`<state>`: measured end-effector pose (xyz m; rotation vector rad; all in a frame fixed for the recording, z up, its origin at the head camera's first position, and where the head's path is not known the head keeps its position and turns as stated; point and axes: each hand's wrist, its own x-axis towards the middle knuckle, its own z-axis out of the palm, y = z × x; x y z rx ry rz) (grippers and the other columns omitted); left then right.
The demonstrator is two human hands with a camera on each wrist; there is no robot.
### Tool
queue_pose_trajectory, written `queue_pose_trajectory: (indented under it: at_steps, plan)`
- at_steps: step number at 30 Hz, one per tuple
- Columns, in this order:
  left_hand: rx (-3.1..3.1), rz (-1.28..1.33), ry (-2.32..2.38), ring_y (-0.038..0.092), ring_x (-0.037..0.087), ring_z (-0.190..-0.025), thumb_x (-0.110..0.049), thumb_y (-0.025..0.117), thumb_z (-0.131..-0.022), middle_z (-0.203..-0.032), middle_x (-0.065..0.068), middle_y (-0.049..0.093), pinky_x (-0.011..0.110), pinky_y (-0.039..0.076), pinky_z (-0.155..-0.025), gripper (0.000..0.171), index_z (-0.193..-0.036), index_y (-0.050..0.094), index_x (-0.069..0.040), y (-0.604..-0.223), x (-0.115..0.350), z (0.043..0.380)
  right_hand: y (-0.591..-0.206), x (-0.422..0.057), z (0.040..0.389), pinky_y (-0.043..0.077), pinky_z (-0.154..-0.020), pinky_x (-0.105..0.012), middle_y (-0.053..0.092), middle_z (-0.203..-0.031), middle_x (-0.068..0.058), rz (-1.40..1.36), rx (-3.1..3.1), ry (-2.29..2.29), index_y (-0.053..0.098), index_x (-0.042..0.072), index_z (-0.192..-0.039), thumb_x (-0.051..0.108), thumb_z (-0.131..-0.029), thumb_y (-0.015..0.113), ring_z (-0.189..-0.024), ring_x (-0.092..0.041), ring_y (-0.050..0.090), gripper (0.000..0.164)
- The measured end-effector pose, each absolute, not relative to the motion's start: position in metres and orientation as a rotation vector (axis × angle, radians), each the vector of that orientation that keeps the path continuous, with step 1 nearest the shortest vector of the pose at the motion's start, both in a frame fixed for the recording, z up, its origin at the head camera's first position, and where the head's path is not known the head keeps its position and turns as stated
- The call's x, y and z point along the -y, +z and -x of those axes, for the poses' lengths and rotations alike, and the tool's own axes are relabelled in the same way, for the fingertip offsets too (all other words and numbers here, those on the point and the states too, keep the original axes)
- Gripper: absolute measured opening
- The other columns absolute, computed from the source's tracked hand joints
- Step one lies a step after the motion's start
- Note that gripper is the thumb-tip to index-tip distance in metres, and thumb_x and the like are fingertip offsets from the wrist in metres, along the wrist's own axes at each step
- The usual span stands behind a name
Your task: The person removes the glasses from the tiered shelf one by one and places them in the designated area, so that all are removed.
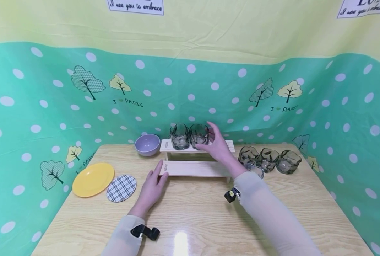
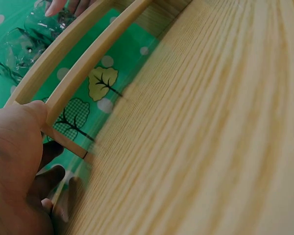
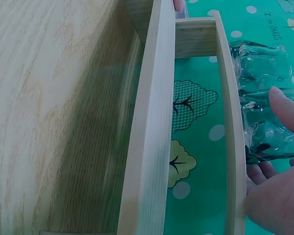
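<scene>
A two-tier wooden rack (image 1: 193,168) stands toward the back of the table. My left hand (image 1: 152,187) grips the left end of its lower step; the thumb (image 2: 33,111) lies on the wood in the left wrist view. On the upper step two smoky drinking glasses stand side by side, the left glass (image 1: 179,137) and the right glass (image 1: 199,135). My right hand (image 1: 220,147) holds the right glass from its right side, thumb in front and fingers partly hidden behind. That glass (image 3: 267,129) also shows beside the thumb in the right wrist view.
Several more glasses (image 1: 268,159) stand on the table right of the rack, one partly behind the right forearm. A purple bowl (image 1: 147,145) sits left of the rack. Farther left lie a yellow plate (image 1: 93,180) and a checked round coaster (image 1: 121,188). A fabric backdrop (image 1: 190,89) surrounds the table.
</scene>
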<state>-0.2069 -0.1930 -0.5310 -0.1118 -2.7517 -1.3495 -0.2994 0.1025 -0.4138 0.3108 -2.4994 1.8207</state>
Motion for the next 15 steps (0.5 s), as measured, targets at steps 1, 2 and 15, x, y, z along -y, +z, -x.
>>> queue_pose_trajectory:
  at_steps: [1, 2, 15]
  plan:
    - [2.752, 0.112, -1.347, 0.018, 0.058, -0.162, -0.053, 0.048, -0.117, -0.175, 0.017, 0.038, 0.075, 0.02, -0.128, 0.071, -0.177, 0.027, -0.021, -0.5308, 0.1928, 0.207, -0.4137, -0.1021, 0.2997, 0.034, -0.132, -0.044, 0.033, -0.174, -0.018, -0.313, 2.501, 1.819, 0.023, 0.028, -0.176, 0.019, -0.092, 0.095, -0.161, -0.037, 0.035, 0.111]
    - [2.752, 0.112, -1.346, 0.018, 0.058, -0.162, -0.052, 0.048, -0.117, -0.175, 0.017, 0.038, 0.075, 0.021, -0.128, 0.071, -0.177, 0.027, -0.021, -0.5306, 0.1927, 0.2071, -0.4137, -0.102, 0.2999, 0.033, -0.132, -0.044, 0.032, -0.174, -0.018, -0.316, 2.502, 1.817, 0.023, 0.028, -0.176, 0.019, -0.092, 0.095, -0.161, -0.037, 0.034, 0.111]
    - [2.759, 0.104, -1.338, 0.018, 0.058, -0.162, -0.052, 0.048, -0.118, -0.175, 0.018, 0.038, 0.075, 0.021, -0.128, 0.07, -0.178, 0.027, -0.023, -0.5315, 0.1933, 0.2071, -0.4152, -0.1014, 0.301, 0.033, -0.132, -0.042, 0.035, -0.174, -0.018, -0.328, 2.541, 1.778, 0.023, 0.028, -0.177, 0.02, -0.094, 0.093, -0.161, -0.035, 0.036, 0.109]
